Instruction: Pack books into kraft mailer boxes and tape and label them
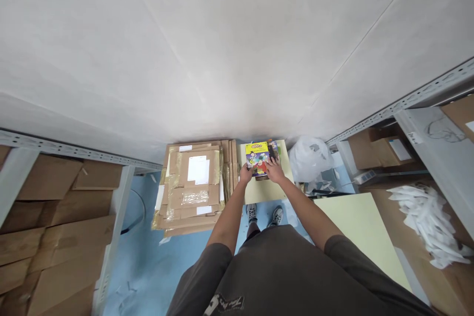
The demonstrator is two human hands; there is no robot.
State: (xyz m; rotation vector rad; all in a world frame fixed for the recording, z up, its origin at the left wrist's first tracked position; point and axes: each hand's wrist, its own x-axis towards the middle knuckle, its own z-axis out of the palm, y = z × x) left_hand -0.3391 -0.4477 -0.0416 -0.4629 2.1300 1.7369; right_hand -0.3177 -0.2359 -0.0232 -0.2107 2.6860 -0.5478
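A thin picture book (256, 159) with a yellow top and cartoon figures on its cover lies on top of other books on a small pale yellow table (259, 193). At its lower left edge, my left hand (246, 174) is closed on the book. My right hand (274, 171) rests on the right part of the stack with its fingers spread over the covers. Another dark, colourful book (273, 149) sticks out to the right from under the picture book.
Flattened cardboard boxes (177, 168) with taped edges and white labels are piled left of the table. A white plastic bag (310, 159) stands to the right. Shelves hold cardboard (70, 237) at left and crumpled white material (425, 217) at right. A wall (237, 49) rises ahead.
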